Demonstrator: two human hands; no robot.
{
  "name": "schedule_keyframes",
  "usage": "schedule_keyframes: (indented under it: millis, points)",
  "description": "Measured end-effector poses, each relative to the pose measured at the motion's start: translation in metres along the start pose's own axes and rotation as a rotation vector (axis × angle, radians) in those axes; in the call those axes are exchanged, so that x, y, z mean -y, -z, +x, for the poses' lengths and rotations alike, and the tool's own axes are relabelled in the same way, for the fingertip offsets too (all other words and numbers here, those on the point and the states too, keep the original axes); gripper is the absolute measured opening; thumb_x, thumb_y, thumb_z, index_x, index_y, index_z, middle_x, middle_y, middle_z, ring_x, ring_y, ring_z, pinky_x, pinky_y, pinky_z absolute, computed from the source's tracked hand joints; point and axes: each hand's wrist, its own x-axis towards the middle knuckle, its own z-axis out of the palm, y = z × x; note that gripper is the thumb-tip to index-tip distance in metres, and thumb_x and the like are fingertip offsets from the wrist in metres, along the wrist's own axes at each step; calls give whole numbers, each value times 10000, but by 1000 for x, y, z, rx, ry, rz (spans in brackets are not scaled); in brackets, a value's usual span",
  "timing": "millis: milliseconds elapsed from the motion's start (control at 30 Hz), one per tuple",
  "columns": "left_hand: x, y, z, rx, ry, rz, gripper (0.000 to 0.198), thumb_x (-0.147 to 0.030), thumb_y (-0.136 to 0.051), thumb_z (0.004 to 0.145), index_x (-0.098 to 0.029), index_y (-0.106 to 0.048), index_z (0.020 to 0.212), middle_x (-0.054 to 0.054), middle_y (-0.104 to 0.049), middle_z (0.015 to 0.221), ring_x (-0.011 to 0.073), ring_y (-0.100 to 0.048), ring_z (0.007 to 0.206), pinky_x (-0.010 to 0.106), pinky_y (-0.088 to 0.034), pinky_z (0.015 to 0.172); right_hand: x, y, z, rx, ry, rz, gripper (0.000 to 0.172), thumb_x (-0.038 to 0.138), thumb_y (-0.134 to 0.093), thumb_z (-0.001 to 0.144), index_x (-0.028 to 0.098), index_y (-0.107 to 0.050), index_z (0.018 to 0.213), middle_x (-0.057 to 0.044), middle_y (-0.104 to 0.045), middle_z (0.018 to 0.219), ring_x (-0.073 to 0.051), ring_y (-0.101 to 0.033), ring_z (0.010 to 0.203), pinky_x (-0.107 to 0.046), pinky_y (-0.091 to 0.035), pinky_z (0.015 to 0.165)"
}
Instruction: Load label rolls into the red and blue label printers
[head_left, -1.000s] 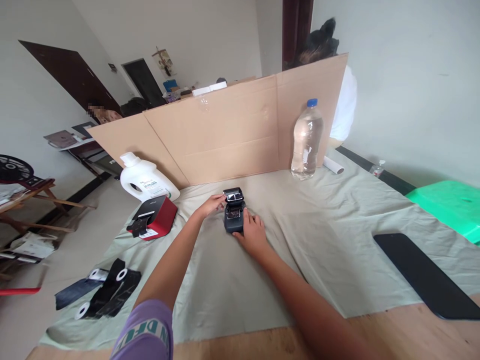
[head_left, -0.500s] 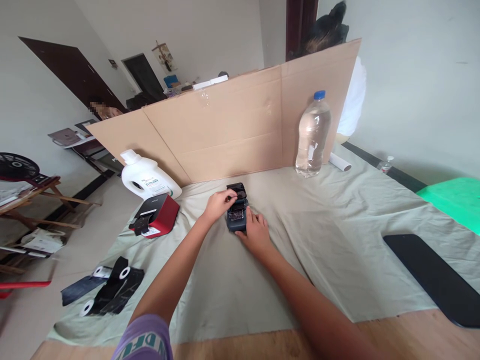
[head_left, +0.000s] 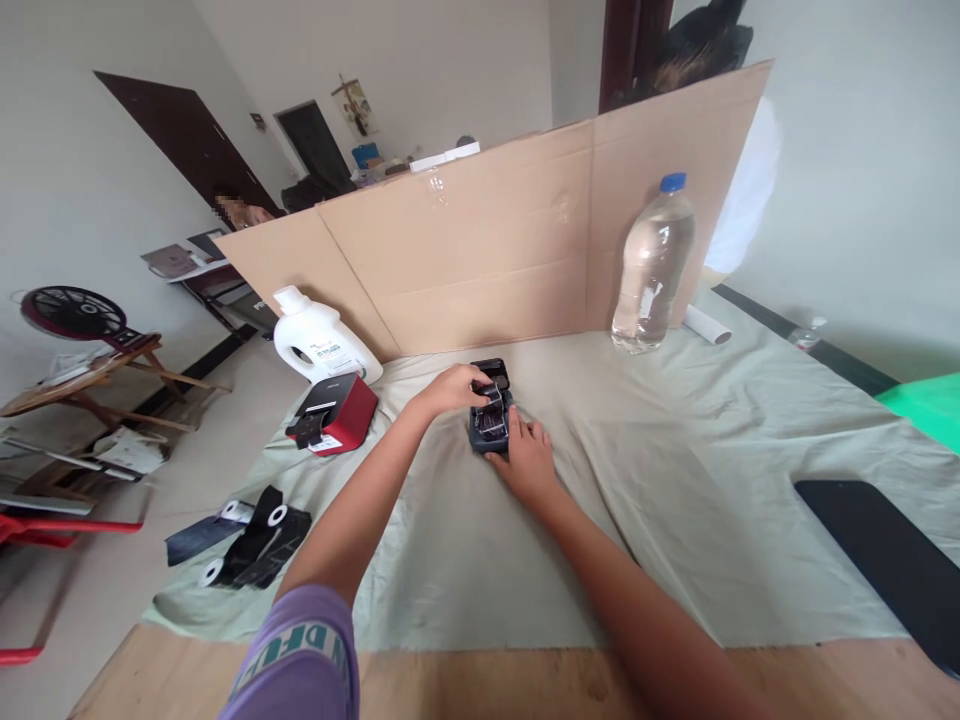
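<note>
A small dark portable label printer (head_left: 480, 438) sits on the cloth with its lid (head_left: 493, 369) raised. My left hand (head_left: 456, 388) reaches in from the left, fingers closed on a black roll (head_left: 493, 400) at the opening. A strip of shiny black film with pale lines (head_left: 490, 424) spans the front of the printer. My right hand (head_left: 527, 452) grips the printer's right side and near corner, thumb low and fingers along the edge. The left fingertips are partly hidden against the dark roll.
Left on the cloth are a red and black printer (head_left: 345, 412), a white detergent jug (head_left: 326, 340) and several loose black rolls (head_left: 259, 545). A cardboard panel (head_left: 480, 250) stands behind, with a water bottle (head_left: 652, 270) at right. A black phone-like slab (head_left: 877, 550) lies far right.
My left hand has come down to the printer's opening, where the black roll and film strip now show more plainly. My right hand stays on the printer. The whole view has shifted slightly.
</note>
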Motion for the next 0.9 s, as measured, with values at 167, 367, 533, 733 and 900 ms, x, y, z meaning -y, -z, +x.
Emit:
schedule_keyframes:
  millis: [167, 367, 533, 733, 900]
  points:
    - [28, 21, -82, -317, 55, -130, 360, -365, -733, 730, -166, -704, 1029, 66, -707, 997, 163, -612, 780, 252, -489, 691, -2, 0, 0, 4, 13, -8, 862, 416, -605, 890, 58, -216, 1571, -191, -524, 1454, -356, -426, 1220, -438, -329, 1010]
    - [67, 25, -231, -606, 491, -32, 341, -425, -737, 744, -215, -663, 1003, 54, -737, 903, 230, -698, 882, 272, -529, 727, -4, -1, 1, 7, 23, -46, 859, 448, -565, 905, 58, -186, 1570, -205, -555, 1403, -358, -414, 1209, -450, -329, 999]
    - [83, 13, -309, -820, 814, 171, 342, -446, -723, 755, -220, -660, 1003, 46, -746, 796, 259, -719, 837, 303, -519, 756, -7, -5, 3, -19, 57, -71, 844, 479, -530, 921, 56, -182, 1562, -226, -565, 1379, -371, -422, 1193, -467, -343, 967]
    - [94, -10, -317, -807, 917, 173, 369, -476, -696, 749, -188, -670, 979, 45, -727, 724, 252, -712, 726, 310, -497, 691, -9, -5, 4, -23, 72, -76, 843, 524, -489, 921, 71, -180, 1561, -213, -588, 1358, -385, -452, 1164, -474, -365, 935]
    - [78, -7, -330, -892, 842, 183, 411, -477, -624, 804, -198, -644, 1104, 58, -751, 999, 182, -681, 651, 299, -500, 683, -10, -4, 4, -45, 88, -78, 826, 539, -467, 911, 86, -213, 1553, -208, -609, 1323, -401, -470, 1163, -485, -388, 910]
